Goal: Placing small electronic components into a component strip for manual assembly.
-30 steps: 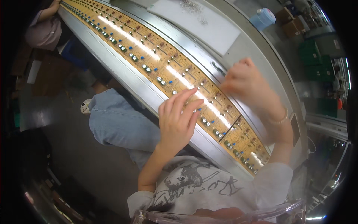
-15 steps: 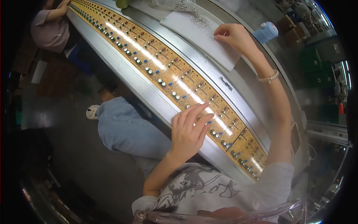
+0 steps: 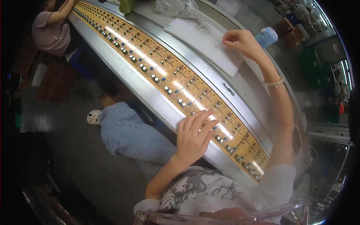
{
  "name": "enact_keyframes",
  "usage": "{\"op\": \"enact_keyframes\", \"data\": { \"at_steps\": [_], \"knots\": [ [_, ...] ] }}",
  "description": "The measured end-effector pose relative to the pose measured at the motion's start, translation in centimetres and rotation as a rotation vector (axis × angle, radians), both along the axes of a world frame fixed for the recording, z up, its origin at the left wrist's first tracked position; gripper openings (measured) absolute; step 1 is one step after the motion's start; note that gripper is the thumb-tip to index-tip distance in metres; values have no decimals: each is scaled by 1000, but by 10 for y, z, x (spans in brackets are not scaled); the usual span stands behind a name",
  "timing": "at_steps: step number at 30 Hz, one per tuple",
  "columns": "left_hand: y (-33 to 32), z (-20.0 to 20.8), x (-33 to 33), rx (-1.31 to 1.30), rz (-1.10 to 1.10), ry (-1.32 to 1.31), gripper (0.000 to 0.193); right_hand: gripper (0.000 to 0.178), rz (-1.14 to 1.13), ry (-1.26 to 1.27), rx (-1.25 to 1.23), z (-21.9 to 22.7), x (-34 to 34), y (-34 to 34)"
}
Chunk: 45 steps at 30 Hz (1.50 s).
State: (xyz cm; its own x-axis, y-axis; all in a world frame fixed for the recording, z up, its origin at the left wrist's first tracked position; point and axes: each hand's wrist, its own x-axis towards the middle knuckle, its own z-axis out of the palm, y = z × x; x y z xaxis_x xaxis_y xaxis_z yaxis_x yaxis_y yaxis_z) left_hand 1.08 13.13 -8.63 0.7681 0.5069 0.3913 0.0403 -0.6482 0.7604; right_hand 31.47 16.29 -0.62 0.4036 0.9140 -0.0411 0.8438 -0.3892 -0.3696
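Under my left hand (image 3: 193,137) runs a long row of tan circuit boards (image 3: 202,92) fitted with green-sided capacitors and small blue parts. Its fingers are curved over the boards' near edge, apart, with a gap between thumb and forefinger and nothing seen in them. My right hand (image 3: 243,43) hovers by the right edge of a white sheet (image 3: 228,64), thumb and forefinger closed in a pinch. Whatever lies between those fingertips is too small to make out. Loose thin metal parts (image 3: 204,29) are scattered on the sheet, left of the right hand.
Metal rails (image 3: 125,77) flank the boards. A clear plastic bag (image 3: 178,7) lies beyond the sheet, near a green object (image 3: 126,5). A light blue bottle (image 3: 267,36) stands behind my right hand. Another person (image 3: 51,35) works at the far left end of the line.
My right hand has drawn slightly right, away from the scattered metal parts, and its fingers are pinched tighter. My left hand stays over the boards. The whole view has shifted a little.
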Motion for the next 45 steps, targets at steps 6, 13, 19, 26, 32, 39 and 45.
{"op": "enact_keyframes", "data": {
  "at_steps": [6, 13, 19, 26, 32, 39, 45],
  "knots": [
    [1, -1, 0, 2, -6, -6, 29, 12, 5, 24, 26, -4, 10, -25],
    [4, 0, 1, 7, -7, 1, 29, 12, -12, -89, 110, 1, 7, -31],
    [5, 1, 1, 2, -9, -5, 30, 12, 48, -3, 27, 1, 2, -30],
    [4, -4, 1, 1, -12, -8, 32, 8, 178, -162, 19, -5, 0, -29],
    [5, -6, 1, 1, -9, -24, 35, 5, 294, -376, 69, -9, -3, -32],
    [8, -4, 2, 19, -10, -16, 36, 6, 248, -211, 196, -16, 5, -41],
    [10, -2, 1, 4, -11, 20, 35, 6, 47, -9, 182, -20, 7, -46]
  ]
}}
